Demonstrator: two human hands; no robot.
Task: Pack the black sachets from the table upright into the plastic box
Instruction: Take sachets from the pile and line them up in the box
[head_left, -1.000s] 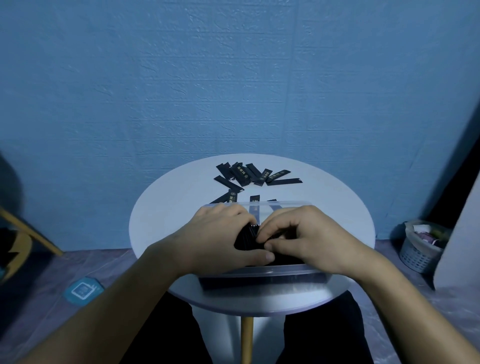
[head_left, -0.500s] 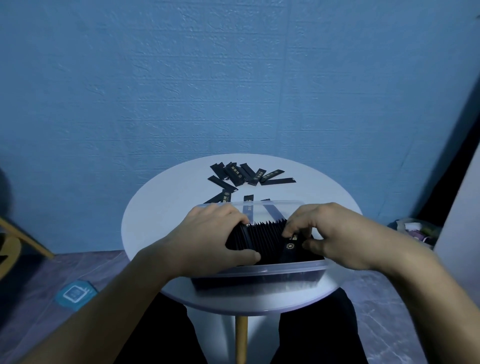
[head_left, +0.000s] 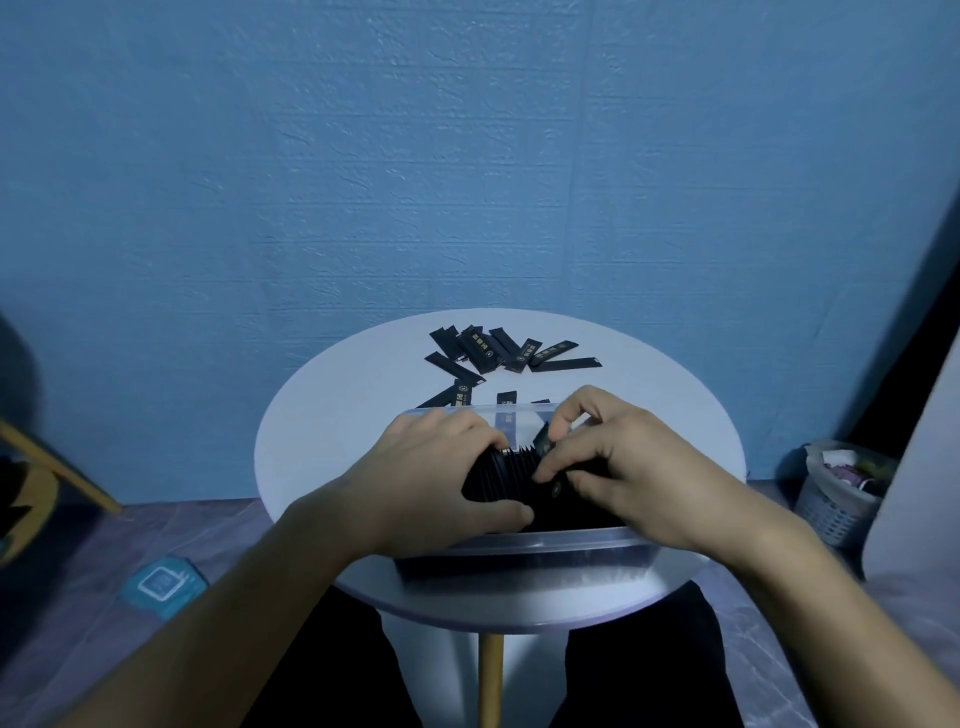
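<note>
Left hand (head_left: 436, 478) curls over the left end of the packed row (head_left: 511, 475) of black sachets inside the plastic box (head_left: 571, 540), with the fingers on the far side and the thumb on the near side, gripping it. This grip appears to act as a brace: it presses the standing sachets together so they do not fan out or fall, and it leaves room at the right end of the row. Right hand (head_left: 639, 478) pinches a single sachet (head_left: 543, 441) between thumb and fingertips. The sachet's top end is tilted and shows just above the row, against the last standing sachets. The tilt suggests that insertion is under way and the sachet is not yet upright. The box sits at the near edge of the desk (head_left: 337, 415), close to the body, so both hands work directly over it. The row lies between the two hands and touches both. Loose sachets (head_left: 498, 351) lie flat in a scattered pile on the far side of the desk, well apart from either hand. A few more lie just behind the far wall of the box. A basket (head_left: 836, 499) stands on the floor to the right.
</note>
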